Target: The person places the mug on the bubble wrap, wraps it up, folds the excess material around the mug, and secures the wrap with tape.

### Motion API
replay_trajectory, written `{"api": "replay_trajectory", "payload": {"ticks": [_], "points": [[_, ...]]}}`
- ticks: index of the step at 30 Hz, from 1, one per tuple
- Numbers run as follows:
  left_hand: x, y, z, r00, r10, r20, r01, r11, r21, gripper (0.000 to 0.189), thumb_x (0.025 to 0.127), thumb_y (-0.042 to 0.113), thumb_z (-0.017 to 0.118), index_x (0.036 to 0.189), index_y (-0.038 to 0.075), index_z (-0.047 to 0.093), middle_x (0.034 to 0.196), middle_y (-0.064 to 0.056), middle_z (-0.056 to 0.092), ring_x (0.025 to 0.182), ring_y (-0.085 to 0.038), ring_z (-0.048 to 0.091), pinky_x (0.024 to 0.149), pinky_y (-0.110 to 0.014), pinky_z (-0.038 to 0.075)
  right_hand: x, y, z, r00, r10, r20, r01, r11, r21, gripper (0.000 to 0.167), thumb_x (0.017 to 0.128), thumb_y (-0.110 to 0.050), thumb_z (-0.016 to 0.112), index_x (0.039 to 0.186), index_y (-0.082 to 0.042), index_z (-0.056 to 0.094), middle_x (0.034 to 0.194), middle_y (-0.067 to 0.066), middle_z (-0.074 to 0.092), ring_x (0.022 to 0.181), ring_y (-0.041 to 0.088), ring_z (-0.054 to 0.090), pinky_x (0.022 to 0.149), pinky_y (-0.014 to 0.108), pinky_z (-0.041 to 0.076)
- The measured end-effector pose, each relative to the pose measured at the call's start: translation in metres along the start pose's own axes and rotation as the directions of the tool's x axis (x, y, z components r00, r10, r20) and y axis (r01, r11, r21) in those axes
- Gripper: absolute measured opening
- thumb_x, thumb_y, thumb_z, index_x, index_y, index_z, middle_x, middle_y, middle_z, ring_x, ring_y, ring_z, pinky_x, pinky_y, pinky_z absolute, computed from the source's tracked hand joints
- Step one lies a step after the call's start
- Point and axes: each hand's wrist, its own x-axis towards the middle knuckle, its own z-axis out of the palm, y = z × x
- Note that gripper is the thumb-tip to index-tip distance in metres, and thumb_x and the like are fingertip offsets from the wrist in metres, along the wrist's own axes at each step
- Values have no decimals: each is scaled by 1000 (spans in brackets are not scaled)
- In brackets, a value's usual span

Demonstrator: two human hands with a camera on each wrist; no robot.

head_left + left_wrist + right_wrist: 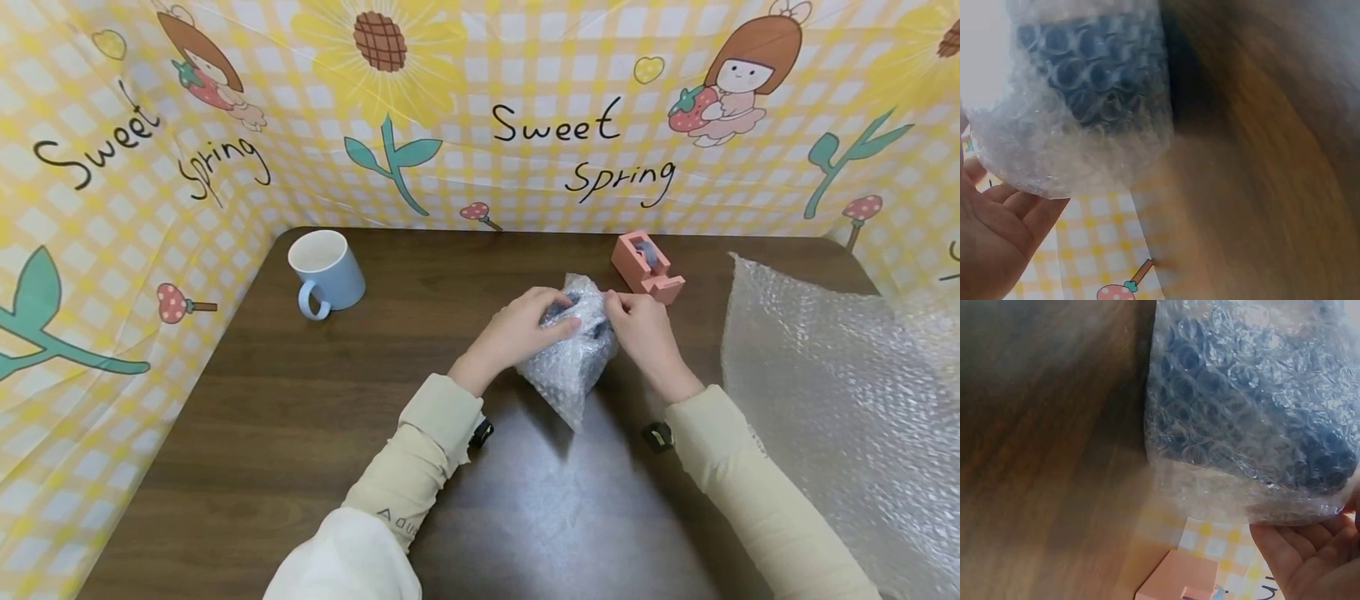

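A bundle of clear bubble wrap (562, 367) stands right of the table's middle in the head view, its lower corner pointing toward me. A dark bluish thing (1094, 62) shows blurrily through the layers; its kind is hidden by the bubbles. My left hand (528, 325) grips the upper left of the bundle, thumb across the near side and fingers behind. On the other side my right hand (637, 325) pinches the wrap at the top right edge. In the right wrist view, that hand's curled fingers (1304, 544) are at the wrap's edge.
A light blue mug (337, 275) stands at the back left. Just behind my right hand is a pink tape dispenser (645, 267) with a roll in it. A large bubble wrap sheet (817, 392) covers the right side of the table. Patterned cloth (465, 158) hangs behind.
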Motion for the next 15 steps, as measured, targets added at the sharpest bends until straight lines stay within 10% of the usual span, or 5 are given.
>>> {"api": "replay_trajectory", "payload": {"ticks": [9, 15], "points": [[-8, -4, 0, 999, 32, 41, -27, 993, -113, 55, 99, 32, 49, 148, 14, 31, 153, -6, 37, 141, -25, 36, 115, -42, 32, -2, -4, 3, 995, 90, 39, -87, 994, -73, 51, 101, -31, 27, 62, -5, 46, 54, 2, 34, 59, 25, 43, 54, 30, 33], [-11, -15, -1, 991, 55, 119, -3, 918, -396, 65, 98, 18, 51, 153, 11, 18, 160, -8, 20, 148, -24, 18, 120, -40, 20, -4, 0, 5, 985, 159, 73, -159, 987, 1, 55, 103, -37, 23, 71, -1, 49, 61, 8, 38, 65, 28, 46, 58, 32, 35]]}}
